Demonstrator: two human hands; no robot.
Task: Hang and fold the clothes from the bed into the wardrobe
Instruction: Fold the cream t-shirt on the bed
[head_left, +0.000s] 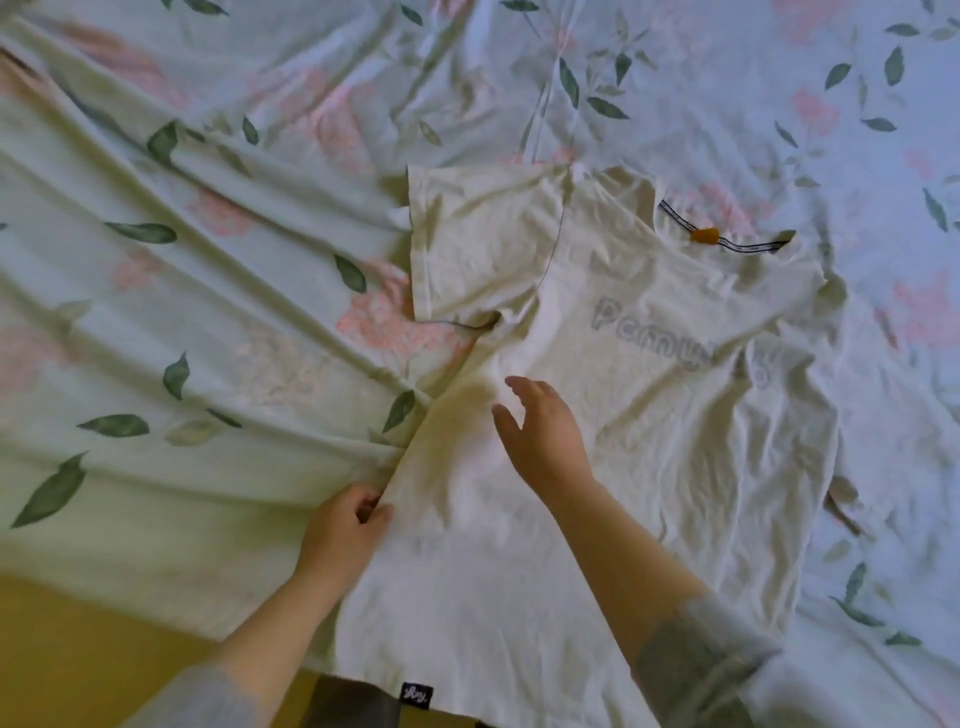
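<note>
— Nearest entry?
— Your cuffs, count two: left sleeve (208, 696) and right sleeve (701, 660), both grey, ending partway up the forearm at the bottom edge.

— Fingers?
— Your left hand (345, 525): fingers curled against the thumb, pinching the left side edge of the T-shirt (597, 415), low down, just above the hem. Your right hand (543, 431): fingers spread and loosely bent, thumb held apart, holding nothing. It is over the shirt's middle, and blur hides whether the tips touch the cloth.

— Where does the shirt lie from those fingers?
— One T-shirt, pale cream, spread front-up on the bed. Its hem is towards you, between your forearms, and its collar points away to the upper right. The body runs from your left pinch, under your right palm, and on past the fingertips.

— Parts of it?
— One black hem label (417, 693) beside your left forearm. One line of faint grey lettering (649, 332) just beyond your right fingertips. One dark neck tape (748, 244) with one orange tag (705, 235) on it. One short sleeve (478, 244) lies flat at the upper left. The shirt's right side is rumpled, and its sleeve cannot be made out.

— Beyond it?
— One bed sheet (208, 260), printed with green leaves and pink flowers, creased into folds that meet at your left pinch. One yellow surface (78, 649) at the lower left.
</note>
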